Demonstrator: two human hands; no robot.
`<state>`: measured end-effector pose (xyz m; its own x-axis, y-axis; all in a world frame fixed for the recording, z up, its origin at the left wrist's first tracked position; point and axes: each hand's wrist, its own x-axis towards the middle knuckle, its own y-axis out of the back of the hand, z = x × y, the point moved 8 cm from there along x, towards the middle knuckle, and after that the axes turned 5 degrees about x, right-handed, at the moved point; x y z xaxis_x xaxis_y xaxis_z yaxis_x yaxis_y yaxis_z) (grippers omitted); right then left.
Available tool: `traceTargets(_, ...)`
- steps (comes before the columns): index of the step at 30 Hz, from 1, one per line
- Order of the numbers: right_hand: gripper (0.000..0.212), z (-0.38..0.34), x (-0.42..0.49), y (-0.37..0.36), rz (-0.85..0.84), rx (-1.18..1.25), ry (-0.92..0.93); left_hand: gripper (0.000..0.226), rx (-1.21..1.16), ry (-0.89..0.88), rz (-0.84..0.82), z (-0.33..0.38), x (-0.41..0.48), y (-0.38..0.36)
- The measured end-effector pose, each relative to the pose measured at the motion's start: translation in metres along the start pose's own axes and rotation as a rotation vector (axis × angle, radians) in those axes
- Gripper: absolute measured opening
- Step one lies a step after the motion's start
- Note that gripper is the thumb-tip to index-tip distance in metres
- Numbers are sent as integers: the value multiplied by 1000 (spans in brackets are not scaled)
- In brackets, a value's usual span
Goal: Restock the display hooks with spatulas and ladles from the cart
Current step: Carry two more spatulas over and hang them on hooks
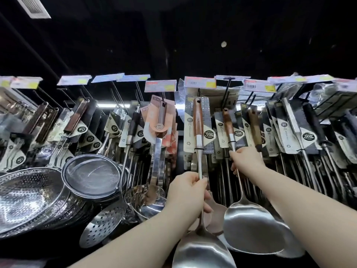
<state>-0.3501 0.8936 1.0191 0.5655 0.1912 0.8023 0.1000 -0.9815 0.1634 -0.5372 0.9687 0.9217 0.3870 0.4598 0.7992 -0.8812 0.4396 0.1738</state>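
Observation:
My left hand [188, 192] grips the steel shaft of a wooden-handled spatula [198, 122], whose handle top reaches up to a display hook under a price tag; its blade [202, 252] hangs low in the middle. My right hand [245, 161] grips the shaft of a second wooden-handled spatula [228, 122] just to the right, blade [253, 229] below my wrist. Both carry a card sleeve marked 304. The cart is out of view.
Rows of hooks hold packaged utensils [301, 136] to the right and a pink-carded turner [160, 120] to the left. Mesh strainers [92, 175], perforated skimmers [102, 227] and colanders [29, 198] crowd the lower left. Price tags [200, 82] line the top.

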Motion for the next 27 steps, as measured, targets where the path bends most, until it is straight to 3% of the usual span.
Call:
traceTargets(7,41,26,16,-21,-46,-120,-67,27,-34,-21,-14,8,1,-3)
traceTargets(12,39,36,18,-28,-113,-24,-99,27,-13,-24,-12,8,4,-10)
traceTargets(16,40,9,-7,3,42,-214,46,26,-35,-15,-14,10,4,-19)
traceTargets(18,41,-8,-21,15,46,87,133,25,-51,-10,-21,11,5,-26)
traceTargets(20,50,-17,-40,11,-157,511,32,23,-72,-5,-26,14,7,-34)
traceTargets(21,52,-20,-49,8,-258,596,-19,23,-78,-4,-28,16,9,-39)
traceTargets(23,42,-26,-60,9,-369,568,2,26,-76,0,-37,18,12,-49)
traceTargets(25,24,-29,-65,16,-385,553,65,25,-85,7,-57,20,14,-59)
traceTargets(27,19,-28,-65,22,-375,599,71,22,-104,5,-83,23,15,-69)
